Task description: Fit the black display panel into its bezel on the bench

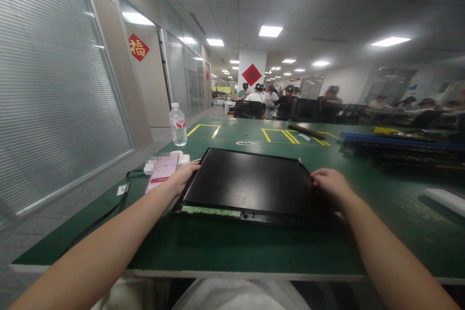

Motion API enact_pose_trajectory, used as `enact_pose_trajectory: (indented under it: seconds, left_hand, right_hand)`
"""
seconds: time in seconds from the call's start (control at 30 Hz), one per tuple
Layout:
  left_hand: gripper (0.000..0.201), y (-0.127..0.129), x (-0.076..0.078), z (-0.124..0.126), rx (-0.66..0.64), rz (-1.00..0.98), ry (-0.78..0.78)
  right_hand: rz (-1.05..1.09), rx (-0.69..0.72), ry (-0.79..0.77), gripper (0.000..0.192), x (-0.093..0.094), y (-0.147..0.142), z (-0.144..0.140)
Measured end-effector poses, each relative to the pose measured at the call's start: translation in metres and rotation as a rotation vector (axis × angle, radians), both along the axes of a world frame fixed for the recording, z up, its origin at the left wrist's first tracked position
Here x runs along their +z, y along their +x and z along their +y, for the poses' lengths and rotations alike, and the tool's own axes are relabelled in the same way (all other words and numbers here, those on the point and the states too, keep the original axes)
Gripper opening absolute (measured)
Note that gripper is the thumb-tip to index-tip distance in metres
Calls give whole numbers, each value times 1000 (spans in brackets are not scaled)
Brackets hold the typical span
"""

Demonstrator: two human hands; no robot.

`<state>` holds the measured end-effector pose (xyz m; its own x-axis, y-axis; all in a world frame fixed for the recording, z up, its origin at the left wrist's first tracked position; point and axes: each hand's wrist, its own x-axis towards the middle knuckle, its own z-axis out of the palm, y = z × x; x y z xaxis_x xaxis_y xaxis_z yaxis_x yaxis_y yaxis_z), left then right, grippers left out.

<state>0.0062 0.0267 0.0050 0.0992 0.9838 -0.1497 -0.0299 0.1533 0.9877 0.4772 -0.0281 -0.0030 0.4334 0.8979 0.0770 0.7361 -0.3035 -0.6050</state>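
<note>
A black LCD screen panel [250, 181] with a glossy face lies before me, low over the green table. Along its near edge runs a strip of green circuit board [210, 211], on the left part. My left hand [184, 177] grips the panel's left edge, its fingertips partly hidden at the rim. On the other side, my right hand [331, 185] pinches the panel's right edge between thumb and fingers. Whether the panel rests fully on the table or is slightly raised, I cannot tell.
A water bottle [178, 125] stands at the left, behind a phone [163, 172] and a black cable [105, 220]. Stacked dark panels [395, 152] lie at the right, near a white object [445, 201]. A dark strip [307, 130] lies farther back. Several people sit beyond the table [254, 252].
</note>
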Motion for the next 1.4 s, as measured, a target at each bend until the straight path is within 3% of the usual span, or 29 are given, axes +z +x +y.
enact_pose_trajectory:
  seconds: [0.23,0.37,0.43,0.5,0.6,0.73,1.0,1.13,1.23,1.4]
  left_hand:
    - [56,3,5,-5,-48,-98,-113]
    - [89,3,7,-9,71,-7,-85]
    - [95,3,7,-10,109,23,-64]
    - [89,2,7,-10,92,11,-62]
    - [64,2,7,-9,31,-23,-73]
    - [37,-1,5,-6,45,95,-47]
    - [29,1,9,-8,86,181,-6]
    - [13,3,9,-8,97,192,23]
    - [28,2,5,-8,93,221,59]
    - [53,0,3,-12,-42,298,100]
  right_hand:
    - [-1,7,-5,28,-3,3,3]
    - [-11,-1,-11,28,-1,0,0]
    - [-14,-9,-14,28,1,-2,-2]
    - [-11,-17,-13,28,3,-3,-3]
    - [-12,-16,-11,27,4,-3,-3]
    - [-10,-6,-22,28,3,-1,0]
    - [-11,-3,-34,28,4,-2,-1]
    - [-20,-10,-40,28,5,-3,-2]
    - [-22,-15,-38,28,5,-3,-1]
    - [-29,-7,-15,29,2,0,1]
